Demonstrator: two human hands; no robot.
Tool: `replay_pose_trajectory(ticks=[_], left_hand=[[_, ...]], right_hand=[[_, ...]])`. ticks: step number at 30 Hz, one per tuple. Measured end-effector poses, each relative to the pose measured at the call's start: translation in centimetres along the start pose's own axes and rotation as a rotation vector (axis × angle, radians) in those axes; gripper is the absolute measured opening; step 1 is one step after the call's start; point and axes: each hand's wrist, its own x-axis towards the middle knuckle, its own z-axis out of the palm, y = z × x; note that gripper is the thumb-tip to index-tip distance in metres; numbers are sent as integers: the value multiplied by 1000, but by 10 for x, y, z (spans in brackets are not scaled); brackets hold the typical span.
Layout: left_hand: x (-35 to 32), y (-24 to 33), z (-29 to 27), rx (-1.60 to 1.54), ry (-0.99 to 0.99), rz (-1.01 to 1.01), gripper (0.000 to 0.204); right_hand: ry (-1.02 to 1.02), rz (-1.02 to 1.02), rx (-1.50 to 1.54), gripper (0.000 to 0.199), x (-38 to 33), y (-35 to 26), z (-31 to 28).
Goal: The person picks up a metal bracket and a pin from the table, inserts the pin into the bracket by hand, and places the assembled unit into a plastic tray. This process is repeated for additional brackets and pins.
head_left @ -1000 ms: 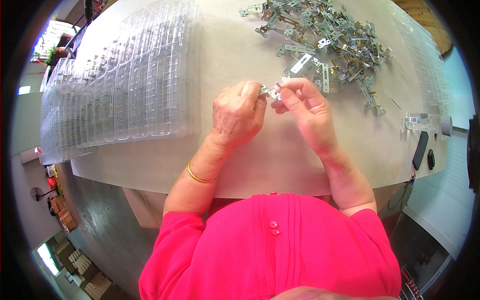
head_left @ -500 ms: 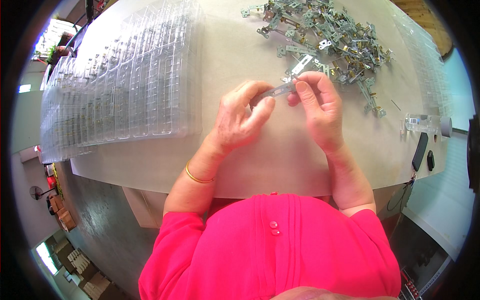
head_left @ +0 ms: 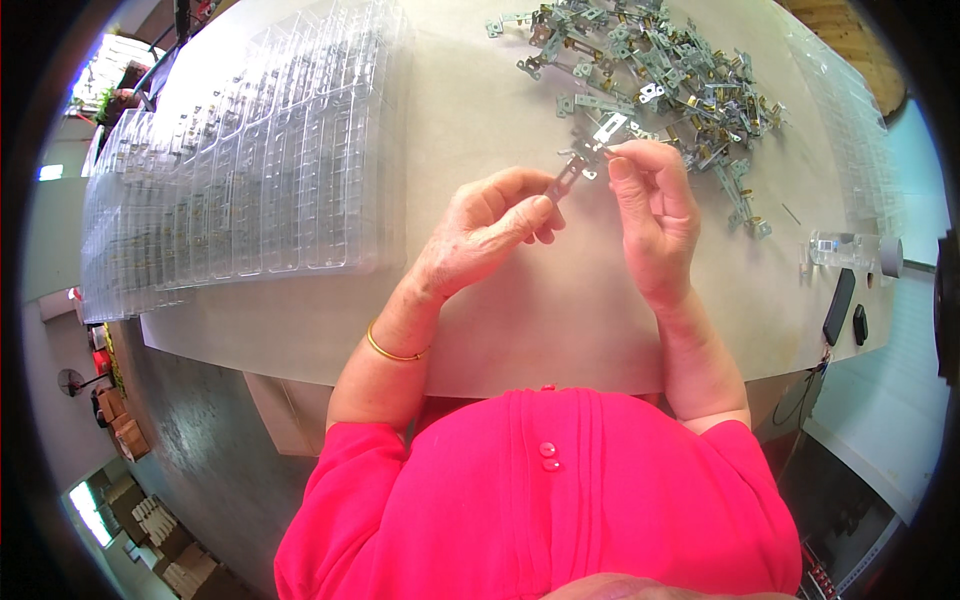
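Observation:
A flat slotted metal bracket [head_left: 568,178] is pinched by one end between the thumb and fingers of my left hand [head_left: 478,235]. It tilts up and away to the right, with small tabs at its far end. Close beside that far end is my right hand [head_left: 660,230], thumb and fingertips pressed together. Whatever it pinches, if anything, is too small to tell. Just beyond the fingers lies a heap of similar metal brackets [head_left: 690,85], some with brass-coloured parts; one bright bracket [head_left: 609,127] sits at its near edge.
At left, stacked clear plastic trays [head_left: 385,190] contain metal parts. More clear trays [head_left: 850,130] stand at the far right. A clear bottle [head_left: 850,249] lies on the right of the pale table [head_left: 540,330], with a black flat object [head_left: 839,308] and a small black fob [head_left: 860,325] nearer me.
The bracket has swung to point more away from me, its tabbed end now showing. My right hand has come off it and moved slightly right; my left fingers have shifted their grip.

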Motion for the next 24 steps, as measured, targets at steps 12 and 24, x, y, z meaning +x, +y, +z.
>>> replay_pose_trajectory(ticks=[12,24], left_hand=[[2,-10,5,199,245,157,31],[7,-11,11,560,316,380,29]], right_hand=[[-107,143,-157,6,-12,-16,9],[-220,95,-187,6,-10,-14,10]])
